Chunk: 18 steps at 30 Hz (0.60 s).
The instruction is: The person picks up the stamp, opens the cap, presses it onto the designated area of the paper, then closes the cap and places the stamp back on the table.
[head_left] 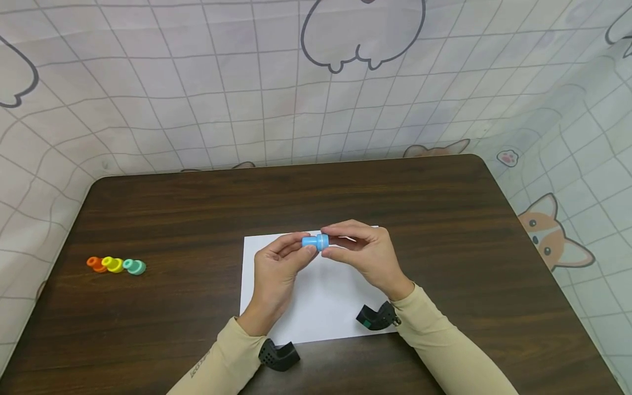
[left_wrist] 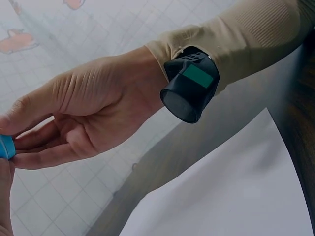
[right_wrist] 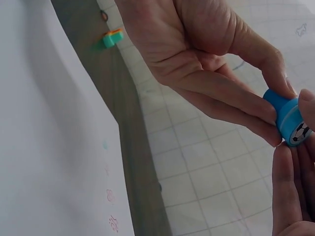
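Note:
A small blue toy stamp [head_left: 316,242] with a soccer ball picture on its round end is held between both hands above a sheet of white paper [head_left: 326,296]. My left hand [head_left: 278,269] pinches its narrow handle; in the right wrist view this left hand [right_wrist: 211,64] reaches in from the top. With thumb and fingertips my right hand [head_left: 367,252] grips the wide end. The left wrist view has the right hand [left_wrist: 93,103] at that blue end [left_wrist: 7,146], while the handle is out of sight there.
On the table's left side an orange stamp [head_left: 96,264], a yellow stamp [head_left: 113,264] and a teal stamp [head_left: 135,266] lie in a row on the dark wooden table [head_left: 187,307]. Faint small prints [right_wrist: 110,196] mark the paper near one edge. Grid-patterned cloth [head_left: 276,99] surrounds the table.

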Each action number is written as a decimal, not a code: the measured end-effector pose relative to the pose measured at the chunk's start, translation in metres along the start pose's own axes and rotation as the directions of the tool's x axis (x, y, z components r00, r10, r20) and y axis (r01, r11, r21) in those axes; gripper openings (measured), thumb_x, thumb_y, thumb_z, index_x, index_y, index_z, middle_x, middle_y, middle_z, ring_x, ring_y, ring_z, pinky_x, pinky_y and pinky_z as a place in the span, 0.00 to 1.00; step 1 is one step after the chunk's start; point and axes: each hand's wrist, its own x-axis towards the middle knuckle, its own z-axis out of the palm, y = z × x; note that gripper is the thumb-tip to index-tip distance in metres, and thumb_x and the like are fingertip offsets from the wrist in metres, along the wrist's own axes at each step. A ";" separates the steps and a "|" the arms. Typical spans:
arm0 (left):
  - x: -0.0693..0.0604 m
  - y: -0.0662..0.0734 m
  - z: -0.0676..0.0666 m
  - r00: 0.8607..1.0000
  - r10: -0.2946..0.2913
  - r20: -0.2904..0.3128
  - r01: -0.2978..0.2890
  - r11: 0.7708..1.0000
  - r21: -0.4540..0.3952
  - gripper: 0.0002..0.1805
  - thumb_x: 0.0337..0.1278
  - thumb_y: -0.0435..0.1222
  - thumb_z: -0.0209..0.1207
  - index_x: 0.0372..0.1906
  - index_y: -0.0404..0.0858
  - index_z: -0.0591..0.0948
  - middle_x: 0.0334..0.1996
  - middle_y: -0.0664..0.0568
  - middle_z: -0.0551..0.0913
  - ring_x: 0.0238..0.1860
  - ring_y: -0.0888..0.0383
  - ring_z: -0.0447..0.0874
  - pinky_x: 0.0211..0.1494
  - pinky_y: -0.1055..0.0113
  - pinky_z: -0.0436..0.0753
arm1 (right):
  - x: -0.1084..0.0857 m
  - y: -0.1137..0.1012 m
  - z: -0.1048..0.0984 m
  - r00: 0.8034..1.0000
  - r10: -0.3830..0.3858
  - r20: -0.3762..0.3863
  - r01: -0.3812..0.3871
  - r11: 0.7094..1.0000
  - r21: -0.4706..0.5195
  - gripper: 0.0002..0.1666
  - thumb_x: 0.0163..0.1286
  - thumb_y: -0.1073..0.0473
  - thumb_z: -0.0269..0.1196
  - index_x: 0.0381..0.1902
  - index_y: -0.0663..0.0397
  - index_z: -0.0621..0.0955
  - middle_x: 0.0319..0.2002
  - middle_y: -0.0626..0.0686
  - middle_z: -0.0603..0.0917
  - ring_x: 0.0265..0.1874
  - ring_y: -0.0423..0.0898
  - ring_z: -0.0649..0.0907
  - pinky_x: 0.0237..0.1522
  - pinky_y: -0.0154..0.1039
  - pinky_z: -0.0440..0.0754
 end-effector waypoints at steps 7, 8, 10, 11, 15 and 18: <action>0.001 -0.001 -0.001 1.000 0.013 0.022 -0.014 1.000 0.013 0.15 0.58 0.24 0.69 0.51 0.26 0.85 0.35 0.55 0.91 0.41 0.62 0.91 0.54 0.62 0.90 | 0.000 -0.002 -0.002 1.000 -0.002 0.002 0.002 1.000 -0.020 0.25 0.56 0.70 0.77 0.51 0.76 0.84 0.46 0.40 0.90 0.48 0.39 0.90 0.54 0.40 0.89; 0.001 -0.001 -0.001 1.000 0.014 0.024 -0.014 1.000 0.016 0.15 0.58 0.25 0.70 0.51 0.26 0.85 0.36 0.55 0.91 0.41 0.61 0.91 0.54 0.63 0.90 | 0.000 -0.002 -0.002 1.000 -0.001 0.001 0.001 1.000 -0.019 0.25 0.56 0.70 0.77 0.51 0.76 0.84 0.46 0.40 0.90 0.47 0.39 0.90 0.54 0.39 0.89; 0.001 -0.001 -0.002 0.999 0.016 0.028 -0.016 1.000 0.023 0.15 0.58 0.25 0.70 0.51 0.27 0.85 0.36 0.55 0.91 0.41 0.62 0.91 0.54 0.63 0.90 | 0.000 -0.002 -0.002 1.000 0.003 -0.001 -0.003 1.000 -0.012 0.25 0.56 0.70 0.77 0.51 0.76 0.84 0.46 0.41 0.90 0.47 0.40 0.90 0.54 0.40 0.89; 0.001 0.000 -0.002 0.999 0.015 0.030 -0.016 1.000 0.024 0.15 0.58 0.25 0.70 0.50 0.28 0.85 0.36 0.55 0.91 0.41 0.62 0.91 0.55 0.63 0.90 | 0.000 -0.002 -0.001 1.000 0.003 -0.002 -0.003 1.000 -0.009 0.24 0.56 0.71 0.77 0.50 0.76 0.85 0.46 0.41 0.90 0.46 0.40 0.90 0.53 0.40 0.89; 0.001 0.001 -0.002 0.999 0.012 0.032 -0.012 1.000 0.023 0.14 0.59 0.24 0.68 0.50 0.30 0.86 0.36 0.55 0.91 0.41 0.63 0.90 0.55 0.64 0.90 | 0.000 -0.003 -0.001 1.000 0.007 -0.006 -0.007 1.000 0.002 0.23 0.56 0.71 0.76 0.50 0.77 0.85 0.45 0.42 0.90 0.45 0.41 0.90 0.53 0.40 0.90; 0.000 0.001 -0.002 1.000 0.009 0.027 -0.009 1.000 0.020 0.14 0.59 0.24 0.68 0.50 0.30 0.86 0.37 0.55 0.90 0.41 0.63 0.90 0.55 0.64 0.90 | 0.000 -0.003 -0.002 1.000 0.006 -0.005 -0.005 1.000 0.003 0.23 0.57 0.71 0.76 0.50 0.77 0.84 0.45 0.42 0.90 0.45 0.41 0.90 0.53 0.40 0.90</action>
